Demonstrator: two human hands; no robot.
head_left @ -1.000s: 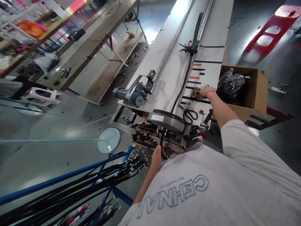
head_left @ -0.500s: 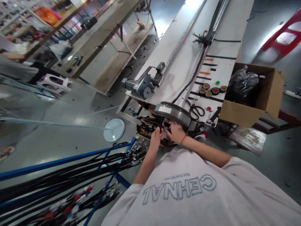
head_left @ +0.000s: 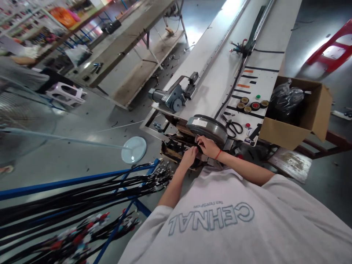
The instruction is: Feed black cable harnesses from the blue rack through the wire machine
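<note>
Both hands work close together at the near end of the long white bench point(head_left: 211, 99), just below a round grey drum point(head_left: 207, 128) with a white label. My left hand point(head_left: 189, 156) is closed, fingertips pinched at a small dark piece. Beside it, my right hand point(head_left: 208, 146) is closed with its fingers curled at the same spot. What the fingers hold is too small and dark to name. Underneath lies an open cardboard box point(head_left: 172, 152) with dark scraps in it. Black-handled scissors point(head_left: 234, 127) lie right of the drum.
Tape rolls point(head_left: 247, 109) and tape strips lie along the bench's right side. A motor unit point(head_left: 172, 98) sits on its left edge. A carton point(head_left: 288, 130) with a black bag stands right. Black cable bundles point(head_left: 82, 201) hang on a blue rack at left. A wired cable point(head_left: 239, 79) runs along the bench.
My left hand has come slightly right and up, nearer my right hand. The upright black strip between my hands no longer shows. The whole view has shifted a little.
</note>
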